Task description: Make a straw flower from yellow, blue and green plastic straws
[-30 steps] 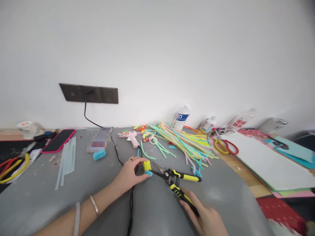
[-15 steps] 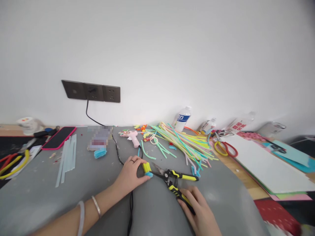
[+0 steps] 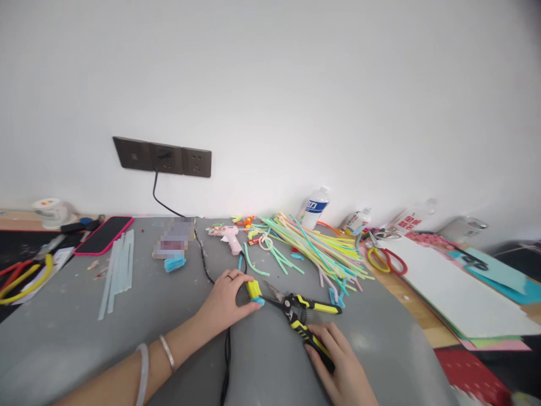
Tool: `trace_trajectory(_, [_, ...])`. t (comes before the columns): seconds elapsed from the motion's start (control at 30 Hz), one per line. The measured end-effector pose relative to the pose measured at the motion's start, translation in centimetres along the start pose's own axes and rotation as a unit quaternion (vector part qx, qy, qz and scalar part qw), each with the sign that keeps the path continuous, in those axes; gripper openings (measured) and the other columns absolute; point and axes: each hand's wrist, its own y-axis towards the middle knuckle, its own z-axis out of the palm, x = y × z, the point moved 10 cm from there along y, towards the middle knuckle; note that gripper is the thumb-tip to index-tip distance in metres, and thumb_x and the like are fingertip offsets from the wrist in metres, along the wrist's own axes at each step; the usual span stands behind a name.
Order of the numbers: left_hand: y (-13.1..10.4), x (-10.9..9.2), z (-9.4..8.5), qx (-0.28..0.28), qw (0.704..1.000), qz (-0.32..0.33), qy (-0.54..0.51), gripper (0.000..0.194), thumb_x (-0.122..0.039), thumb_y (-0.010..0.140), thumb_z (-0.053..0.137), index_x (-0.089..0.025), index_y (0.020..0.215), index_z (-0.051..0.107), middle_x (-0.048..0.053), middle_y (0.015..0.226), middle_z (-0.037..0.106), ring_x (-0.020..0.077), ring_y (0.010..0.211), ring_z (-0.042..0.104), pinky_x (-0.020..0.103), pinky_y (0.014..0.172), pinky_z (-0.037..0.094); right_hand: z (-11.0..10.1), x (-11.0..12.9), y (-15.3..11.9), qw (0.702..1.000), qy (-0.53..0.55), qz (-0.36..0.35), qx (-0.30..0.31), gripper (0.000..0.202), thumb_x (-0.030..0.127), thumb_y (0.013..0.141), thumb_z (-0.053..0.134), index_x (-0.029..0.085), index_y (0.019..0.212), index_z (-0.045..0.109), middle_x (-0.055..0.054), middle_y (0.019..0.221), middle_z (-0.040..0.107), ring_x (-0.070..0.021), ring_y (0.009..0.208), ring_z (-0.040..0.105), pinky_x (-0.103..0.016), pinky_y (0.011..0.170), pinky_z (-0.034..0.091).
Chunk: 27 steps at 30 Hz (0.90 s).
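The left hand (image 3: 230,298) is pinching a yellow-and-blue piece (image 3: 254,289), its thumb and forefinger clamping it just above the middle of the grey counter (image 3: 177,349). The right hand (image 3: 343,363) is gripping the lower handle of the black-and-yellow shears (image 3: 306,332), the fingers closing around it while the other handle is standing free. The shear blades are gaping, and one tip is pointing at the piece; whether it is touching is hard to tell.

Along the wall, a bottle with a blue label (image 3: 315,207) is standing behind the pile of pastel strips (image 3: 316,242). A smaller bottle (image 3: 357,221), a clear bottle with red lettering (image 3: 409,219) and a silvery can (image 3: 464,229) are lining up to its right, and a white tub (image 3: 51,214) is sitting at the far left. What any of them is holding cannot be made out.

A blurred patch (image 3: 173,237) is masking something beside a blue bundle (image 3: 174,263). The right hand is covering part of its handle, and the lower edge is cutting off both arms. At the left edge, red and yellow tool handles (image 3: 25,276) are running out of view.
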Motion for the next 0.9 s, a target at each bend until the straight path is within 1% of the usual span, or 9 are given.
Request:
trace_trajectory(0.13, [0.2, 0.0, -0.4, 0.005, 1.0, -0.018, -0.01, 0.031, -0.03, 0.074, 0.074, -0.021, 0.101, 0.062, 0.006, 0.099, 0.066, 0.0265, 0.097, 0.058, 0.041, 0.086, 0.047, -0.1, -0.1, 0.1, 1.0, 0.012, 0.015, -0.006, 0.016, 0.025, 0.092, 0.048, 0.023, 0.103, 0.061, -0.006, 0.091, 0.062, -0.0207, 0.085, 0.067, -0.029, 0.072, 0.057])
trace_trajectory(0.27, [0.3, 0.1, -0.6, -0.001, 0.999, -0.028, -0.021, 0.023, -0.03, 0.077, 0.07, -0.02, 0.095, 0.062, 0.005, 0.091, 0.066, 0.025, 0.092, 0.059, 0.038, 0.082, 0.047, 0.2, 0.0, 0.2, 1.0, 0.019, 0.02, 0.011, 0.017, 0.024, 0.093, 0.046, 0.023, 0.103, 0.059, -0.007, 0.092, 0.062, -0.0213, 0.085, 0.065, -0.03, 0.073, 0.057])
trace_trajectory(0.33, [0.3, 0.2, -0.6, -0.007, 0.999, -0.031, -0.021, 0.022, -0.03, 0.077, 0.07, -0.021, 0.094, 0.063, 0.004, 0.09, 0.066, 0.0248, 0.091, 0.06, 0.038, 0.081, 0.047, 0.5, 0.0, 0.2, 0.999, 0.02, 0.015, 0.02, 0.017, 0.023, 0.094, 0.045, 0.023, 0.103, 0.059, -0.007, 0.093, 0.062, -0.0215, 0.085, 0.065, -0.031, 0.073, 0.056])
trace_trajectory(0.5, [0.4, 0.1, -0.5, -0.011, 0.999, -0.035, -0.003, 0.022, -0.027, 0.075, 0.07, -0.019, 0.094, 0.062, 0.006, 0.091, 0.067, 0.0256, 0.091, 0.06, 0.039, 0.081, 0.047, 0.3, 0.2, 0.2, 1.0, 0.017, 0.003, 0.005, 0.016, 0.022, 0.094, 0.046, 0.023, 0.103, 0.058, -0.006, 0.09, 0.063, -0.0217, 0.083, 0.065, -0.032, 0.071, 0.056])
trace_trajectory(0.63, [0.4, 0.1, -0.5, -0.011, 0.999, -0.031, -0.002, 0.02, -0.026, 0.077, 0.068, -0.02, 0.095, 0.062, 0.006, 0.092, 0.068, 0.0258, 0.092, 0.06, 0.04, 0.082, 0.047, 0.3, 0.4, 0.2, 1.0, 0.012, -0.001, 0.011, 0.016, 0.021, 0.093, 0.047, 0.024, 0.103, 0.058, -0.006, 0.09, 0.063, -0.0214, 0.082, 0.064, -0.031, 0.07, 0.056])
trace_trajectory(0.73, [0.3, 0.2, -0.7, -0.014, 0.999, -0.025, -0.023, 0.019, -0.023, 0.079, 0.066, -0.021, 0.097, 0.061, 0.005, 0.093, 0.067, 0.0249, 0.092, 0.06, 0.039, 0.082, 0.048, 0.1, 0.5, 0.2, 1.0, 0.014, -0.001, 0.001, 0.015, 0.02, 0.093, 0.047, 0.024, 0.102, 0.058, -0.005, 0.089, 0.063, -0.0216, 0.08, 0.065, -0.031, 0.069, 0.056])
trace_trajectory(0.8, [0.1, -0.1, -1.2, -0.025, 0.999, -0.013, -0.035, 0.018, -0.022, 0.08, 0.065, -0.021, 0.097, 0.059, 0.005, 0.095, 0.065, 0.0239, 0.093, 0.06, 0.037, 0.082, 0.048, 0.1, 0.5, 0.2, 1.0, 0.018, -0.003, -0.002, 0.015, 0.02, 0.093, 0.046, 0.024, 0.102, 0.058, -0.006, 0.089, 0.063, -0.0218, 0.081, 0.064, -0.031, 0.069, 0.056])
trace_trajectory(0.9, [-0.4, -1.3, -1.9, -0.036, 0.998, 0.036, -0.035, 0.015, -0.02, 0.078, 0.068, -0.023, 0.091, 0.06, 0.005, 0.102, 0.061, 0.0227, 0.098, 0.059, 0.036, 0.086, 0.048, 0.2, 0.5, 0.2, 1.0, 0.02, 0.0, 0.0, 0.016, 0.021, 0.094, 0.045, 0.024, 0.102, 0.058, -0.007, 0.09, 0.062, -0.0223, 0.081, 0.064, -0.032, 0.07, 0.056])
